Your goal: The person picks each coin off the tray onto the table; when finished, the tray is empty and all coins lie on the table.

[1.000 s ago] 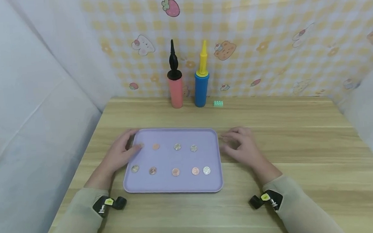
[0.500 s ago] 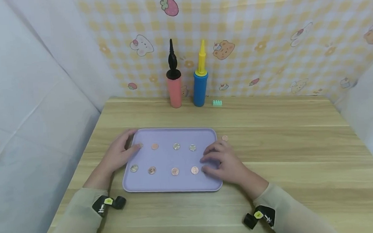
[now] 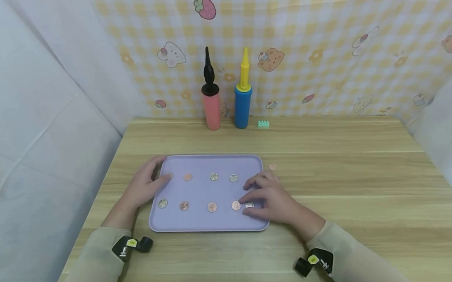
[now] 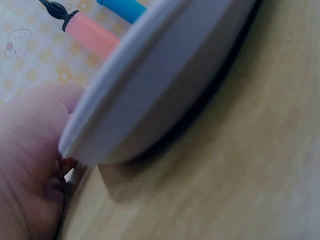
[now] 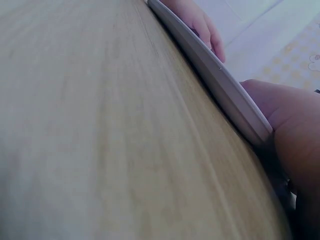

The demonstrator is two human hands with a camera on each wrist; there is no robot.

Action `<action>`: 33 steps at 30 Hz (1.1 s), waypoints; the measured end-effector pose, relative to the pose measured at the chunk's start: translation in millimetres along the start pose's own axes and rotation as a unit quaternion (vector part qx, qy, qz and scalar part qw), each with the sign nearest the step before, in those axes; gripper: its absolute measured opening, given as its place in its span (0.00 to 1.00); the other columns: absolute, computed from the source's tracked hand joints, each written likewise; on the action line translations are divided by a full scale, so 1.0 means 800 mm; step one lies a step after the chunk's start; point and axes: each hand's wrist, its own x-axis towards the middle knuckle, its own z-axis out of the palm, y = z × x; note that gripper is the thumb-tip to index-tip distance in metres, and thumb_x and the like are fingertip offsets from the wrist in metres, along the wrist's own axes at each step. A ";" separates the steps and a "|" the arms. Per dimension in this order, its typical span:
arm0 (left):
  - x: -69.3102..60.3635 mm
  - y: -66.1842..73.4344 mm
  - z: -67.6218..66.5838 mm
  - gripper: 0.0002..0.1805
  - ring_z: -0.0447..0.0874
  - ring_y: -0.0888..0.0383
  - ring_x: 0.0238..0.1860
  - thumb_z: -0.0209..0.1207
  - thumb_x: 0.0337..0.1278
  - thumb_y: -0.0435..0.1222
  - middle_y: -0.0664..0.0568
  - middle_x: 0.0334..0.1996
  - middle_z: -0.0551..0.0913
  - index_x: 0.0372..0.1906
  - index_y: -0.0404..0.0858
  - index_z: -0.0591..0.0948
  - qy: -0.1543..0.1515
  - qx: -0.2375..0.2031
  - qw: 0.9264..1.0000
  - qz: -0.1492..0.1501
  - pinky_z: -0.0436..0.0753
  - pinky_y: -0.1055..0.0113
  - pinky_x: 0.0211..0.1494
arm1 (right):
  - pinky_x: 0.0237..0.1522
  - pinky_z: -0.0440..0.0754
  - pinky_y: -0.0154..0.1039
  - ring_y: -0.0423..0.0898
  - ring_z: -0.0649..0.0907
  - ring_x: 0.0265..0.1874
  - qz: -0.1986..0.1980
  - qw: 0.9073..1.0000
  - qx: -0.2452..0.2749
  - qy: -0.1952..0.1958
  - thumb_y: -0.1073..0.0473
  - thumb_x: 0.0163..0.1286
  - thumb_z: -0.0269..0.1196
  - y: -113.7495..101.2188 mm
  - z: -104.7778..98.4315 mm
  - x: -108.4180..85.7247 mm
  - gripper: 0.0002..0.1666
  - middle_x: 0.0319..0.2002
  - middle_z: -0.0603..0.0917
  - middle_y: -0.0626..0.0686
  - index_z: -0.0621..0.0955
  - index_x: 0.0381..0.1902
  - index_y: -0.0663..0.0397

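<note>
A shallow lavender tray (image 3: pixel 199 222) lies on the wooden table, with several copper and silver coins spread over it in two rough rows. My left hand (image 3: pixel 145 183) grips its left edge, thumb over the rim beside a partly covered coin (image 3: pixel 170 176). Over the tray's right side reaches my right hand (image 3: pixel 269 200), its thumb and forefinger spaced apart around a silver coin (image 3: pixel 249 204). The forefinger tip is close to a copper coin (image 3: pixel 236 205); contact is unclear. Another copper coin (image 3: pixel 272 167) lies on the table, off the tray's upper right corner.
Behind the tray stand a pink-and-black hand pump (image 3: pixel 212 112) and a blue-and-yellow hand pump (image 3: pixel 242 108). A small mint-green toy brick (image 3: pixel 263 124) lies to their right. Patterned cloth (image 3: pixel 312 30) hangs along the table's back edge.
My right hand has moved left from beside the tray to over its lower right area, leaving a copper coin on the table. The left hand has stayed at the tray edge.
</note>
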 end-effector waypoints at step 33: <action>-0.001 0.000 0.000 0.33 0.61 0.34 0.79 0.64 0.74 0.37 0.34 0.77 0.68 0.78 0.32 0.70 0.003 0.003 1.000 0.006 0.64 0.36 0.78 | 0.65 0.77 0.53 0.47 0.81 0.59 0.044 0.997 0.045 -0.036 0.58 0.59 0.81 0.009 -0.019 0.002 0.11 0.52 0.89 0.44 0.94 0.40 0.44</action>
